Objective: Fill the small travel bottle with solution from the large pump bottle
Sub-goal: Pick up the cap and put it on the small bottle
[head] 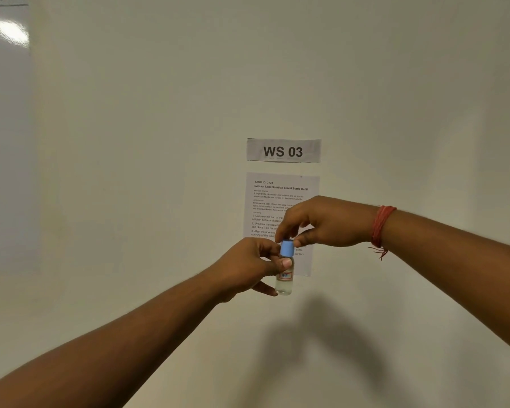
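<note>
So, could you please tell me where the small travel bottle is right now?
In the head view, the small travel bottle is held upright just right of centre by the left hand, with the right hand's fingers on its blue cap.

Count of what is in view

Two hands: left hand (249,267), right hand (326,220). One small travel bottle (284,279) with one blue cap (286,248). Two paper sheets on the wall: one sign (283,150), one instruction sheet (277,195). One red thread wristband (382,228).
</note>
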